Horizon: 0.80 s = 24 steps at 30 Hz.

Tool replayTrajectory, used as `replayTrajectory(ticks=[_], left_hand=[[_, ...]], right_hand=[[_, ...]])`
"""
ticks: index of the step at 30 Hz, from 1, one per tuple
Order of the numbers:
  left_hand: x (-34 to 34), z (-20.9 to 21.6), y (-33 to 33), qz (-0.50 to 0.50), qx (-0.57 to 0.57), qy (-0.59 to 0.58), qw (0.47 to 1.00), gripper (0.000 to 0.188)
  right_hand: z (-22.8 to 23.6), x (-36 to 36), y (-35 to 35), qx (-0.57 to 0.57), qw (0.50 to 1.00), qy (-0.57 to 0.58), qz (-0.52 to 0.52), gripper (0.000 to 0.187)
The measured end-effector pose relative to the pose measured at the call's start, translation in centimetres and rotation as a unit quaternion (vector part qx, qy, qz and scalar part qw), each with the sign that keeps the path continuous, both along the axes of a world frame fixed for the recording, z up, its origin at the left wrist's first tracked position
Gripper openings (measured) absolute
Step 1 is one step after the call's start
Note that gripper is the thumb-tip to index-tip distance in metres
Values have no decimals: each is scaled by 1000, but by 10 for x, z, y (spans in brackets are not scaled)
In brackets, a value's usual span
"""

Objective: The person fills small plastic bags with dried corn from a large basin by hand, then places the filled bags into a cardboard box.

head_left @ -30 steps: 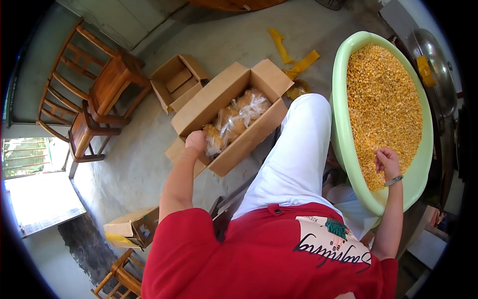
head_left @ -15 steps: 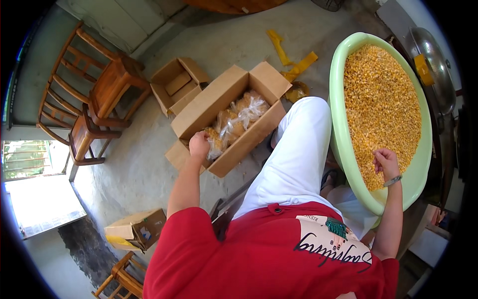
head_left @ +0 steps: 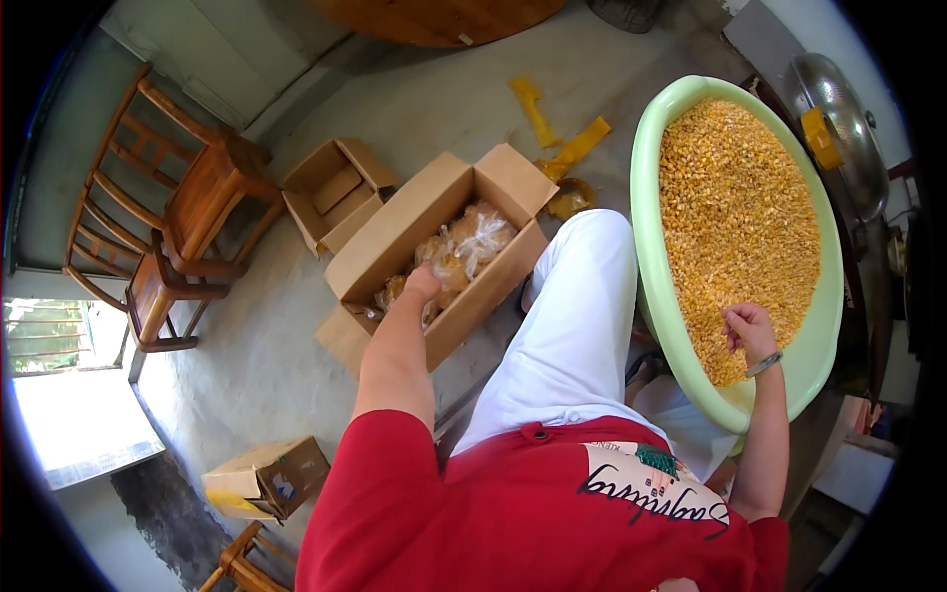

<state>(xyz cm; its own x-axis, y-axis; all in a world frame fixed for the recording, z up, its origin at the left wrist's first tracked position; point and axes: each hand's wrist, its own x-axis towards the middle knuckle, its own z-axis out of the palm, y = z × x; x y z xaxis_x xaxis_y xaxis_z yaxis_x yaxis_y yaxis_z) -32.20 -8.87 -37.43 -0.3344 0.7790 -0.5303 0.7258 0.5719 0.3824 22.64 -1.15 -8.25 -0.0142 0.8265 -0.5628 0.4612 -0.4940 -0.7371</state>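
Note:
My left hand [head_left: 422, 283] reaches down into an open long cardboard box [head_left: 400, 237], among clear plastic bags [head_left: 483, 237] with yellow-brown contents. Its fingertips are hidden by the hand and the bags, so I cannot tell whether it grips one. My right hand [head_left: 750, 331] is over the near part of a large pale green basin [head_left: 646, 187] filled with yellow corn kernels [head_left: 740, 207]. The fingers there are curled inward; whatever they may hold is too small to make out. A band circles that wrist.
A smaller open carton [head_left: 340, 192] stands beyond the box. Yellow tape strips [head_left: 567, 148] lie on the floor. Wooden chairs [head_left: 202, 202] are at the left, another carton [head_left: 266, 479] at the lower left. A metal wok-like lid [head_left: 838, 128] sits right of the basin.
My left hand has moved from the box's near left end farther in, toward its middle. My right hand stays over the corn, fingers still curled. The whole view has shifted slightly.

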Motion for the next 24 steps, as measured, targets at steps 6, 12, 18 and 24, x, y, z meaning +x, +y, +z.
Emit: replayTrajectory(ticks=[6,12,18,24], left_hand=[[47,69,16,-12,116,81,990,38],[58,49,42,-182,213,73,957,54],[62,62,95,-222,-76,59,970,59],[77,56,114,-66,-136,45,988,48]], right_hand=[[-5,2,-3,-9,1000,-5,-8,10],[0,-3,-1,-11,1000,-4,-2,10],[-2,-1,-1,-9,1000,-16,-3,10],[2,-2,-4,-19,1000,-8,-9,10]])
